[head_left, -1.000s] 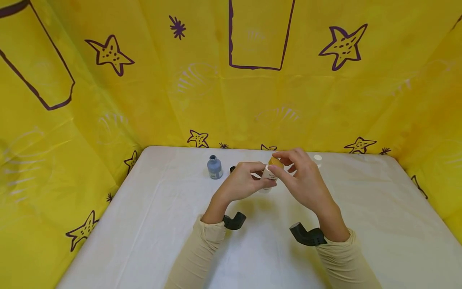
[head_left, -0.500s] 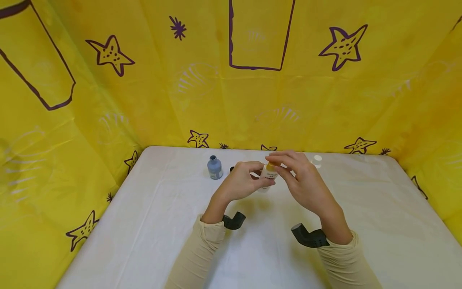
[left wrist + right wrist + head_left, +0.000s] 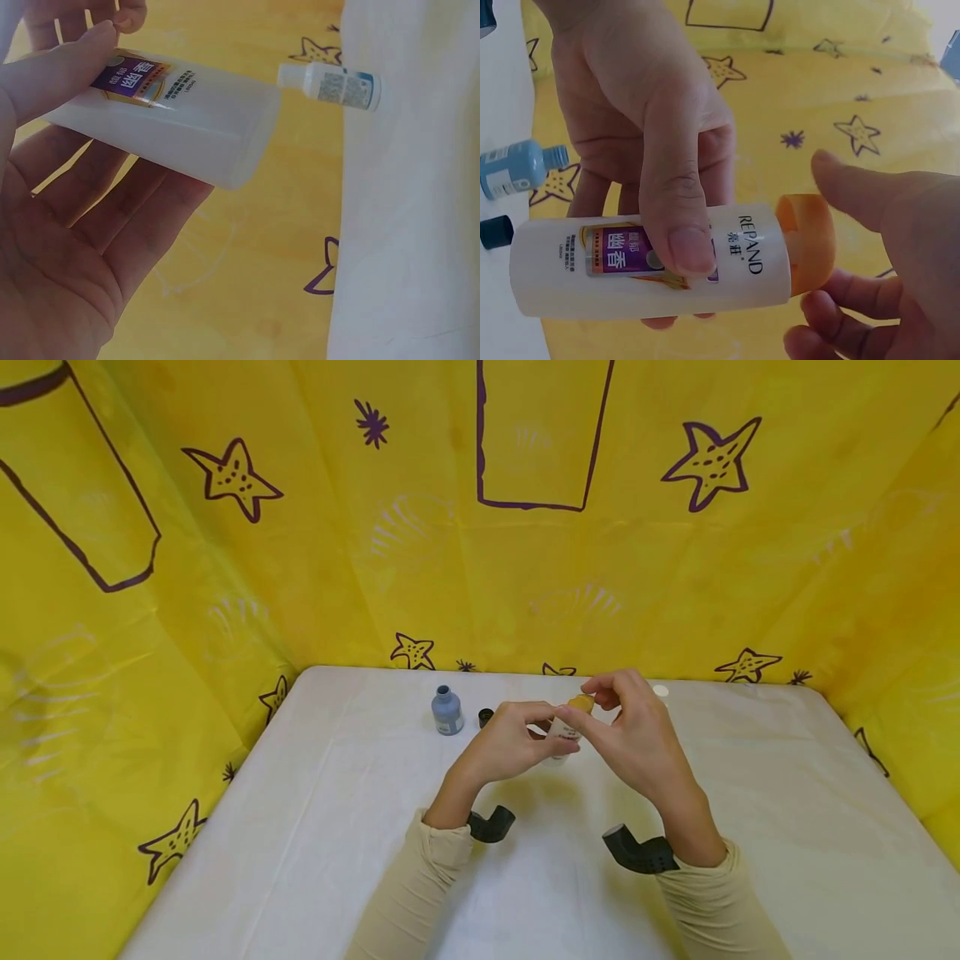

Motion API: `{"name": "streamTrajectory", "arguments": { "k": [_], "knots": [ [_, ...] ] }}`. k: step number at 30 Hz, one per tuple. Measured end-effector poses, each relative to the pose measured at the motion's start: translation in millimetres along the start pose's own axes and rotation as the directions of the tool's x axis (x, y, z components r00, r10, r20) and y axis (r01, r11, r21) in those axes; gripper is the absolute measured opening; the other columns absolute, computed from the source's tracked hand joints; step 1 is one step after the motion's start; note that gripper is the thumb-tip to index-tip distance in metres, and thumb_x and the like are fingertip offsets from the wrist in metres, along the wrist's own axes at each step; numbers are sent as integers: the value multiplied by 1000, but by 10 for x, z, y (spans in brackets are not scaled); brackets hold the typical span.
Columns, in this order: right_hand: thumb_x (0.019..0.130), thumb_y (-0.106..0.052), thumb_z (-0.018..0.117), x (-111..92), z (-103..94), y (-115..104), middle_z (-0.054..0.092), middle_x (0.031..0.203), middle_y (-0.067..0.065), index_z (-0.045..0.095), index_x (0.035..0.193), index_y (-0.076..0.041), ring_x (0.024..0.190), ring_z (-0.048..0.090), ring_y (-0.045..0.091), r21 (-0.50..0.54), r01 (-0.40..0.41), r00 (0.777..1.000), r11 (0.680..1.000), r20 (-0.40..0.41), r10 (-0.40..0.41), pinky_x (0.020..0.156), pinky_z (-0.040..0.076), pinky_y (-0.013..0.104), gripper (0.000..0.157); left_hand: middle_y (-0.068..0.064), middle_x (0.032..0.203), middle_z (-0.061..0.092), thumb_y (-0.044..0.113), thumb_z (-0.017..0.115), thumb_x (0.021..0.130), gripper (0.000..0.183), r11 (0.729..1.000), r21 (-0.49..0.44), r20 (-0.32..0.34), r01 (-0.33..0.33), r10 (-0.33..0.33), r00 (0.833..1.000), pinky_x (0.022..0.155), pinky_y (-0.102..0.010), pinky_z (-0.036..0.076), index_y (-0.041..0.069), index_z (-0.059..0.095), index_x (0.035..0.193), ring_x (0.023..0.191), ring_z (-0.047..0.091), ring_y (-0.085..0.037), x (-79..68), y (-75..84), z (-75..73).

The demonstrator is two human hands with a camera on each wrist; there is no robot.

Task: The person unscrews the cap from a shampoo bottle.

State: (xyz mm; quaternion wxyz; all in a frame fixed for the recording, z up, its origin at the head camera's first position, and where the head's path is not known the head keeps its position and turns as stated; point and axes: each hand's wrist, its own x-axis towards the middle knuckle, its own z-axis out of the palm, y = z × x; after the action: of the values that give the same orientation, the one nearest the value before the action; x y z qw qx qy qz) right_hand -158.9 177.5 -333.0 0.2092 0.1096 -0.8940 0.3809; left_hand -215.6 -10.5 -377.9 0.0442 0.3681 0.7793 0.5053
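Gripping a white REPAND bottle in left hand, thumb across the label side, fingers wrapped behind. Held up off the white table between both hands, tilted, with top toward right hand. At that end, pinching the orange cap between right thumb and fingers; beneath its rim, a paler part on show. Step in hand, by judgement: working the cap at the bottle's mouth; cannot tell whether to loosen or to seat it. Next move probably calls for a steady left hold, without squeezing the body hard, and a right-hand turn or pull in line with the bottle.

Just beyond left hand: a small dark cap on the table, close enough to knuckles to be nudged by a wide swing. Farther out and to the left of left hand: a blue bottle, upright, mouth uncapped, easy to tip if brushed. Past right hand: a small white bottle, mostly hidden behind that hand in the head view. Farthest off, beyond both hands: a yellow curtain with starfish drawings.
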Motion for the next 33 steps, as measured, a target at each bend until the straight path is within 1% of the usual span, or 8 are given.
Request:
{"name": "streamTrajectory", "arguments": {
  "k": [4, 7, 10, 12, 16, 23, 29, 33],
  "knots": [
    [89, -26, 81, -6, 3, 0, 63, 103, 9, 69, 111, -6, 93, 56, 20, 7, 31, 1000, 999, -4, -31, 74, 47, 28, 33, 6, 85, 68, 30, 79, 91, 21, 1000, 7, -1, 8, -8, 1000, 83, -22, 60, 23, 75, 110, 75, 63, -12, -7, 20, -5],
    [91, -21, 78, -10, 0, 5, 64, 104, 7, 71, 116, -7, 94, 57, 17, 23, 75, 997, 997, 1, -75, 74, 51, 28, 29, 4, 79, 62, 29, 78, 91, 11, 1000, 17, -9, 22, -21, 1000, 80, -22, 60, 21, 73, 96, 74, 61, -15, -10, 33, -15],
    [94, -15, 73, -13, -10, 10, 66, 109, 6, 71, 124, -9, 98, 59, 16, 50, 135, 990, 990, 24, -137, 76, 54, 29, 30, 3, 79, 62, 27, 78, 92, 16, 999, 26, -21, 33, -33, 999, 79, -22, 60, 18, 67, 84, 75, 61, -16, -9, 36, -31],
    [96, -12, 70, -14, -24, 12, 67, 112, 5, 70, 127, -10, 100, 60, 15, 65, 170, 984, 983, 46, -173, 77, 55, 28, 31, 2, 81, 65, 25, 78, 91, 16, 999, 25, -23, 40, -39, 999, 78, -22, 60, 16, 67, 85, 76, 63, -15, -9, 34, -40],
    [98, -6, 67, -17, -42, 16, 69, 119, 5, 68, 131, -11, 103, 60, 17, 80, 209, 973, 975, 83, -215, 78, 54, 24, 34, 2, 89, 72, 24, 79, 91, 12, 999, 11, -20, 53, -53, 998, 77, -22, 61, 17, 73, 97, 81, 68, -13, -10, 21, -49],
    [94, -15, 74, -9, -39, 7, 68, 120, 7, 66, 133, -9, 103, 63, 20, 68, 171, 981, 983, 78, -176, 78, 57, 33, 40, 3, 78, 61, 27, 79, 91, 15, 999, 26, -24, 35, -34, 999, 78, -22, 60, 18, 67, 85, 76, 59, -10, -16, -3, -50],
    [90, -18, 79, -5, -21, 17, 66, 101, 4, 71, 121, -8, 93, 57, 15, 10, 133, 989, 991, 69, -133, 74, 52, 34, 33, 6, 89, 69, 29, 78, 91, 13, 999, 17, -1, 32, -32, 999, 79, -22, 61, 21, 73, 100, 82, 63, -7, -16, 3, -55],
    [90, -18, 79, -3, -16, 20, 66, 98, 3, 73, 116, -10, 93, 55, 14, 2, 125, 989, 992, 77, -125, 73, 52, 35, 27, 6, 92, 72, 28, 78, 91, 15, 999, 11, 12, 39, -39, 999, 78, -22, 61, 21, 75, 104, 84, 65, -7, -17, 5, -59]
  ]
}}
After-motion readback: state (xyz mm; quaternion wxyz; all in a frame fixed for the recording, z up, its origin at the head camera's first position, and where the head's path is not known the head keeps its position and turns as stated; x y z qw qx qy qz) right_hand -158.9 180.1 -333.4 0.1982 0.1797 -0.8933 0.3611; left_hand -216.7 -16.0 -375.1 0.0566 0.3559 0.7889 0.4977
